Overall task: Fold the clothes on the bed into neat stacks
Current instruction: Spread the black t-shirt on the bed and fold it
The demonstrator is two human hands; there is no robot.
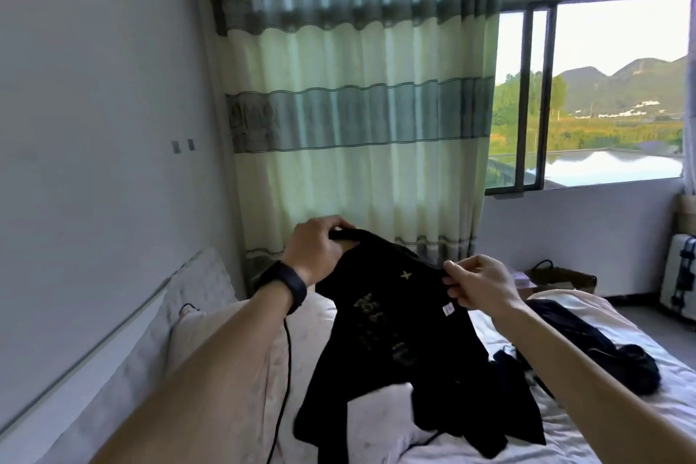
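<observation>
Clothes of dark cloth are found in two places on and over the bed [565,441]. A black shirt [406,343] is held up above the pale sheet by both hands, its upper edge stretched between them and its lower part hanging down to the bedding. The left hand [314,254] is closed on one top corner, with the fingers [337,226] curled over the cloth, and a black wristband [284,288] is worn on that wrist. The right hand [480,286] is held lower, its fingers [457,271] pinched together on the other top edge, just above a small white label [448,309]. Faded gold print is seen on the shirt, too blurred to be read. A loose heap of dark clothes [602,347] lies unfolded on the bed, to the right of the shirt. A black cable [288,369] is laid across the bedding beneath the left forearm. Behind the bed a striped curtain [357,105] is drawn beside a window [602,87], and a suitcase [681,275] stands on the floor at the far right.
</observation>
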